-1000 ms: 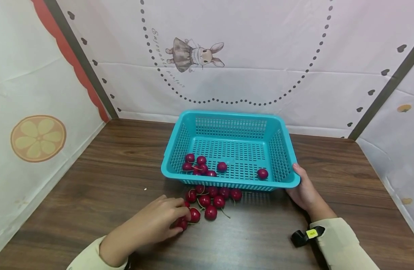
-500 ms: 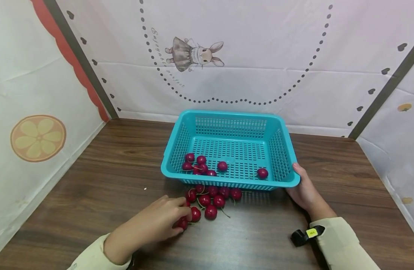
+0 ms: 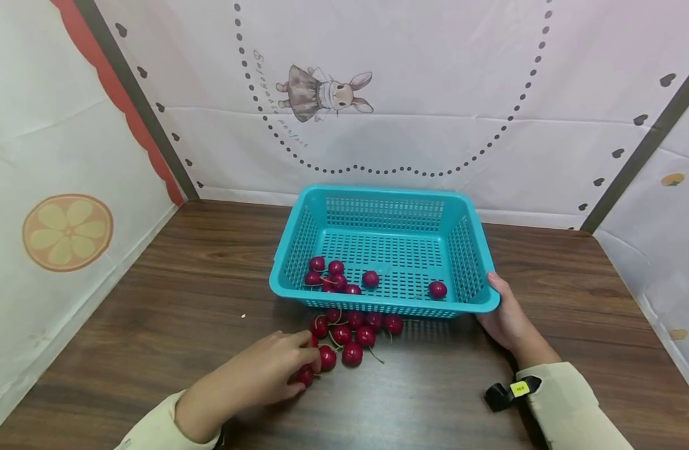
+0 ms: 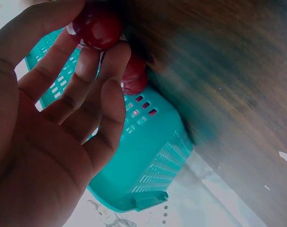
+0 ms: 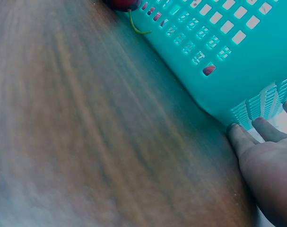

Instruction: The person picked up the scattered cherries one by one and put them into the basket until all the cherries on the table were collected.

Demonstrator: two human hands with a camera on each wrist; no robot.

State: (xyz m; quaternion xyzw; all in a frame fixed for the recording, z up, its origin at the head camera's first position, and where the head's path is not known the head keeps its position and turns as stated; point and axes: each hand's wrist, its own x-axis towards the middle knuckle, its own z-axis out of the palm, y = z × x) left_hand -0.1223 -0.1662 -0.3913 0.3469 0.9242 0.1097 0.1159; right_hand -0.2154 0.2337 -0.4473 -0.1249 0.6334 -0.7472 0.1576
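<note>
My left hand point(image 3: 260, 369) is at the near left edge of a loose group of dark red cherries on the table. In the left wrist view its thumb and curled fingertips pinch one cherry point(image 4: 97, 27). Several stemmed cherries point(image 3: 352, 354) lie just right of that hand, up against the front of a turquoise plastic basket point(image 3: 389, 304). Inside the basket, several cherries point(image 3: 335, 267) sit mostly in the near left corner. My right hand point(image 3: 507, 315) holds the basket's near right corner, thumb over the rim; in the right wrist view its fingers point(image 5: 271, 130) touch the side wall.
Dark wood table point(image 3: 209, 275) extends around the basket. Behind it stands a white printed cloth wall point(image 3: 423, 75), with more cloth at left and right. A tiny white scrap point(image 3: 243, 315) lies left of the cherries. A black strap point(image 3: 513, 392) is on the right wrist.
My left hand has shifted very slightly to the right at the same group of cherries. The right hand and the basket stay as they were.
</note>
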